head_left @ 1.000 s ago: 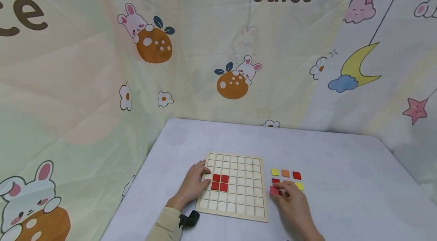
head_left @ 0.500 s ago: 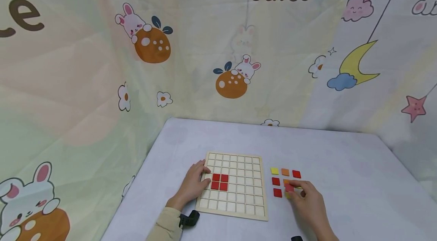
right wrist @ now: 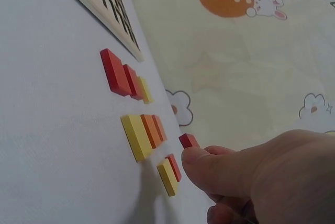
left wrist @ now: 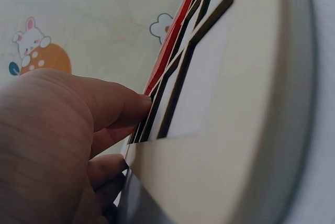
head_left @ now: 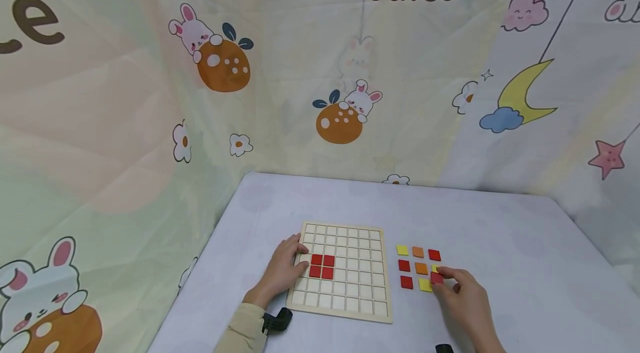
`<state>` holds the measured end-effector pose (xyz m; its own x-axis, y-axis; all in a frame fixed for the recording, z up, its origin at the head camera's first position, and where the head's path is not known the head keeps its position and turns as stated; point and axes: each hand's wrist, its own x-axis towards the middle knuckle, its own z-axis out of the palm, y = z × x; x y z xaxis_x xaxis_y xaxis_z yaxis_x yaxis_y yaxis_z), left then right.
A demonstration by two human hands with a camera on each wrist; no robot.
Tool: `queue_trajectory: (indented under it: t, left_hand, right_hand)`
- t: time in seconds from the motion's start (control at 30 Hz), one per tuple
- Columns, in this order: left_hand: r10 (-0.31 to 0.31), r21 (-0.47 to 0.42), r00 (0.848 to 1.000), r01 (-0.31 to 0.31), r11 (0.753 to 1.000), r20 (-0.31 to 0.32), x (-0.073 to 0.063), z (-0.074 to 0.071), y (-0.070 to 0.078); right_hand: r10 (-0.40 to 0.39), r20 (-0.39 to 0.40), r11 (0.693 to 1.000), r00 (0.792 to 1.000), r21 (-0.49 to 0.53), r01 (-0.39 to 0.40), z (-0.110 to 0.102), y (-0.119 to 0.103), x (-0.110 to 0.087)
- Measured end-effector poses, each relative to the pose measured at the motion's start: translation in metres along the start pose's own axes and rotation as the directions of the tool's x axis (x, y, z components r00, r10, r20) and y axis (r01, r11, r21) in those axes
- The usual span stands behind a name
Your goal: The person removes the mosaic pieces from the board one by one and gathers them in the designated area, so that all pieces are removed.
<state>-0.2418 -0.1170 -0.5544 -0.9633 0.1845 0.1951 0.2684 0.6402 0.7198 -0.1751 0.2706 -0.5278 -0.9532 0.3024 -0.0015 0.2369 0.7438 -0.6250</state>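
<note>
My right hand (head_left: 465, 292) pinches a small red square tile (head_left: 436, 278) between thumb and fingertips. In the right wrist view this red tile (right wrist: 187, 140) is raised above the loose tiles on the table. My left hand (head_left: 282, 267) rests at the left edge of a pale wooden grid board (head_left: 350, 289), its thumb and fingertips touching the board. Two rows of red tiles (head_left: 322, 267) form a square block in the board's cells, near the left hand. The left wrist view shows the thumb on the board close to a red tile (left wrist: 170, 46).
Right of the board lie loose tiles in rough rows: yellow (head_left: 402, 250), orange (head_left: 418, 253) and red (head_left: 434, 255) ones at the back, more in front, including a red tile (head_left: 406, 282) and a yellow tile (head_left: 425, 285). A printed cloth wall (head_left: 280, 119) stands behind the white table (head_left: 500, 242).
My right hand has moved to the right across the loose tiles, carrying the red tile. The left hand and the board have stayed in place.
</note>
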Motion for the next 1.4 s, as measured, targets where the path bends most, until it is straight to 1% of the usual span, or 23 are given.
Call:
queue_trajectory:
  t: [0.17, 0.33, 0.57, 0.77, 0.87, 1.0, 1.23, 1.4]
  left_hand:
    - [-0.007, 0.006, 1.000, 0.007, 1.000, 0.000, 0.000, 0.001, 0.000]
    - [0.004, 0.008, 1.000, -0.004, 1.000, 0.001, 0.000, 0.001, -0.001]
    - [0.010, -0.003, 1.000, -0.010, 1.000, 0.000, 0.001, 0.001, -0.003]
    - [0.014, 0.005, 1.000, -0.014, 1.000, -0.002, 0.000, 0.001, -0.002]
    - [0.025, 0.010, 1.000, -0.025, 1.000, -0.005, 0.000, 0.001, -0.003]
    - [0.036, 0.014, 0.999, -0.036, 0.999, -0.005, 0.001, 0.001, -0.003]
    - [0.042, 0.017, 0.999, -0.041, 0.999, -0.011, 0.001, 0.000, -0.002]
    - [0.028, 0.022, 1.000, -0.027, 0.999, -0.005, 0.001, 0.001, -0.003]
  right_hand:
    - [0.017, -0.013, 1.000, 1.000, -0.008, -0.017, -0.003, 0.009, 0.001]
    - [0.033, -0.017, 0.999, 0.999, -0.012, -0.033, -0.005, 0.013, 0.002]
    - [0.048, -0.026, 0.997, 0.999, -0.054, -0.049, -0.006, 0.018, 0.003]
    - [0.057, 0.001, 0.997, 0.998, -0.046, -0.057, -0.005, 0.020, 0.004]
    - [0.067, 0.024, 0.997, 0.997, -0.040, -0.066, -0.004, 0.020, 0.004]
    - [0.071, 0.057, 0.996, 0.996, -0.058, -0.068, -0.004, 0.020, 0.004]
    - [0.055, 0.066, 0.995, 0.996, -0.086, -0.049, -0.003, 0.018, 0.005]
    - [0.065, 0.083, 0.995, 0.994, -0.085, -0.058, -0.002, 0.018, 0.005]
